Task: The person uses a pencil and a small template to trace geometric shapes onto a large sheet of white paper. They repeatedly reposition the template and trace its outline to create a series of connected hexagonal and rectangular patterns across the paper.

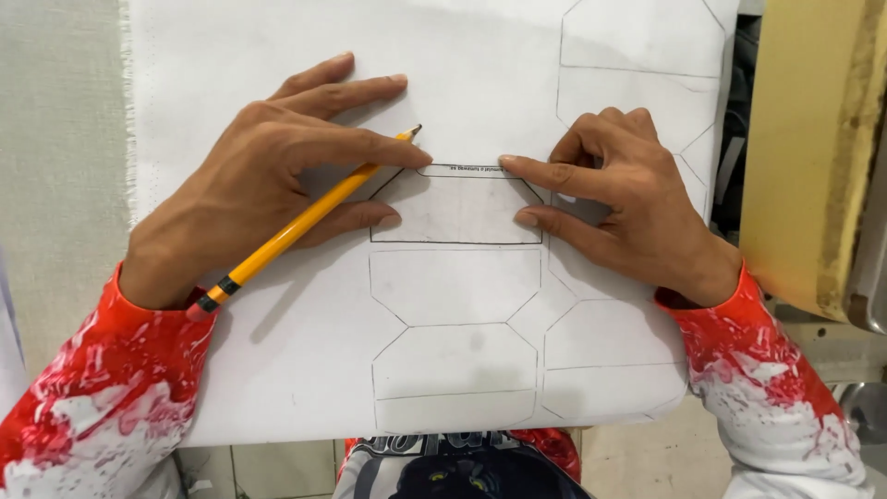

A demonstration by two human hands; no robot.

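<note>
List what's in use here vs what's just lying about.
In use:
- left hand holding yellow pencil
- right hand pressing card template
- white fabric with traced outlines

Lying about:
- tan board at the right edge
- grey cloth at left

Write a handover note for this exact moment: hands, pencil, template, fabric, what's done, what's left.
Left hand: holds the yellow pencil, tip at the template's top left corner; fingers also press on the fabric.
Right hand: no tool, two fingertips pin the template's right edge.
Template: small card with cut top corners, flat on the white fabric, which lies on the table.
Done: several matching outlines already drawn below and to the right.
Left: no line is visible yet along the template's top edge, so this outline looks unfinished; bare fabric remains at left.
</note>
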